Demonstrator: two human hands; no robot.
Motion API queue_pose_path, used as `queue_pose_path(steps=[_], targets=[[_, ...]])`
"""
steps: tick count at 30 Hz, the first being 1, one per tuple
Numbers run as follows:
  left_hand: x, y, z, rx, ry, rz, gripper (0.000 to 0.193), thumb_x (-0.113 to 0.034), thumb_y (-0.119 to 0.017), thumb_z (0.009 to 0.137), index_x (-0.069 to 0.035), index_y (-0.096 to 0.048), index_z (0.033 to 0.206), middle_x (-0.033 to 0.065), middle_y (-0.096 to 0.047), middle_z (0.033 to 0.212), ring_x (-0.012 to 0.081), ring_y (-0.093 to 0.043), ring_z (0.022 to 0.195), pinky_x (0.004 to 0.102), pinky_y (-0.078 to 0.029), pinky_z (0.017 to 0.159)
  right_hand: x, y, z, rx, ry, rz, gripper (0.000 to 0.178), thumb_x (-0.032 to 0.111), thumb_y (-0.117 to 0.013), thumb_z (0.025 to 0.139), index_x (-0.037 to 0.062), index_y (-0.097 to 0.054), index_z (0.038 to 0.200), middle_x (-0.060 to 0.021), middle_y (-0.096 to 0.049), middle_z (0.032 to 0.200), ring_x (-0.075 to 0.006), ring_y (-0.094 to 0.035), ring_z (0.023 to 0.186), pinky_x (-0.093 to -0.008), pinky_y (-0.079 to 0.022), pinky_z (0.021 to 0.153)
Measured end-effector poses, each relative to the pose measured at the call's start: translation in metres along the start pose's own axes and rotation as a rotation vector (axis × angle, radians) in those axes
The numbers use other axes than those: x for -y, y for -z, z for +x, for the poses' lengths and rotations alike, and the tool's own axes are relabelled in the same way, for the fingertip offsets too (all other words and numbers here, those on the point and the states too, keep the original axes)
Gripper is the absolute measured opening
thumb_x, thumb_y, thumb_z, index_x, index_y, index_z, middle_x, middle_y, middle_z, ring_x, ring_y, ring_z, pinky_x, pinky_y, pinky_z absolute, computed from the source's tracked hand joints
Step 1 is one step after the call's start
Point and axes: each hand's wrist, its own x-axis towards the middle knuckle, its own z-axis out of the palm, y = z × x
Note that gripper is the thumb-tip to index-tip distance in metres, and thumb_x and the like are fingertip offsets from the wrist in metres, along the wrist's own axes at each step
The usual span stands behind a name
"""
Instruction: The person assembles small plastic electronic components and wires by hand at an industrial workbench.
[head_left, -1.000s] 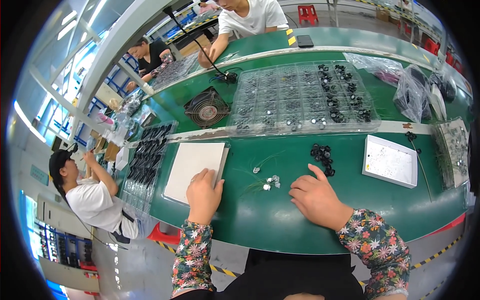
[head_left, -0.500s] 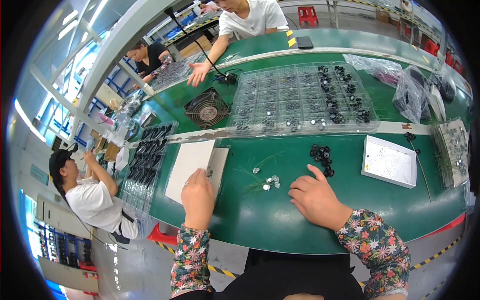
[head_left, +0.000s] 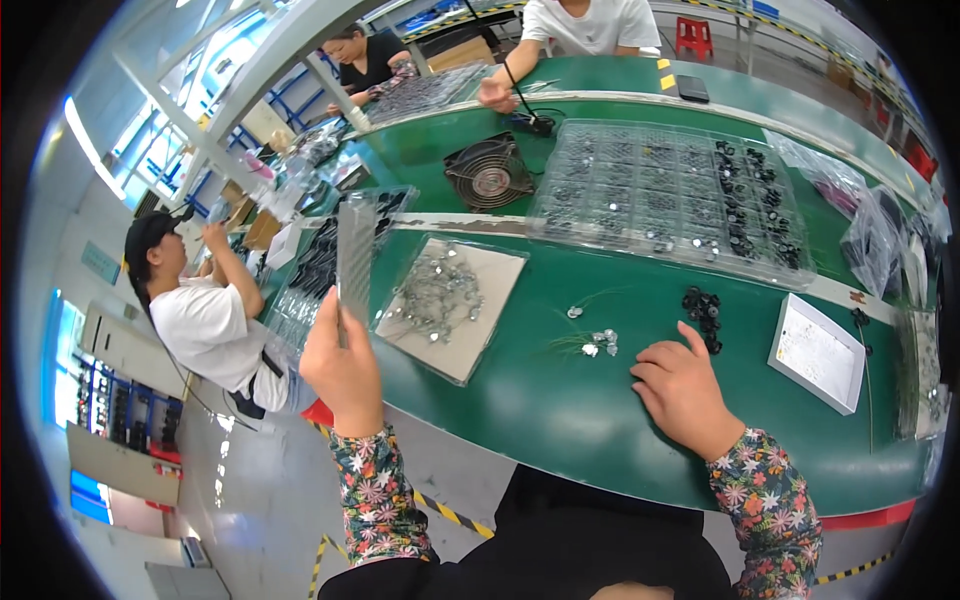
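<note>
My left hand [head_left: 343, 370] pinches a thin flat board [head_left: 355, 255], raised and turned nearly edge-on, with a greyish textured face showing. Beside it on the table lies a beige board [head_left: 500, 290] in clear plastic. Spread over that board is a tangle of small silvery parts with fine wires [head_left: 440, 295]. My right hand [head_left: 685, 395] rests on the green table with its fingers loosely apart, holding nothing. Just beyond its fingertips sits a heap of small black round parts [head_left: 703, 318]. Left of that hand are a few small silvery wired pieces [head_left: 600, 345].
A clear compartment tray [head_left: 660, 190] of small parts spans the back, beside a black fan [head_left: 488, 172]. On the right stand a white shallow box [head_left: 818, 352] and plastic bags [head_left: 875, 240]. Black parts fill a tray [head_left: 330, 240] at left. Co-workers sit across and to the left.
My left hand has lifted the upper board up and left, uncovering the wired parts on the board beneath. My right hand stays by the black parts. The view has shifted left.
</note>
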Motion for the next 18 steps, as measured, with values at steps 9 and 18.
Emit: queue_pose_path(steps=[9, 18], targets=[[0.017, 0.019, 0.024, -0.211, 0.270, -0.474, 0.022, -0.005, -0.061, 0.088, 0.009, -0.062, 0.106, 0.0055, -0.066, 0.085, 0.0076, -0.059, 0.071, 0.0217, -0.047, 0.063, -0.001, 0.002, 0.000, -0.021, -0.006, 0.003, 0.012, 0.009, -0.069, 0.073, 0.0054, -0.067, 0.085, -0.0053, -0.061, 0.090, -0.0221, -0.058, 0.095, -0.0505, -0.029, 0.107], [0.009, 0.018, 0.023, -0.036, 0.494, -1.281, 0.019, 0.000, -0.053, 0.091, 0.006, -0.059, 0.109, 0.0077, -0.064, 0.102, 0.0112, -0.060, 0.090, 0.0240, -0.047, 0.083, 0.003, -0.001, -0.003, -0.005, -0.001, -0.001, 0.011, 0.011, -0.068, 0.075, 0.0069, -0.067, 0.085, -0.0044, -0.062, 0.089, -0.0216, -0.058, 0.094, -0.0516, -0.029, 0.107]])
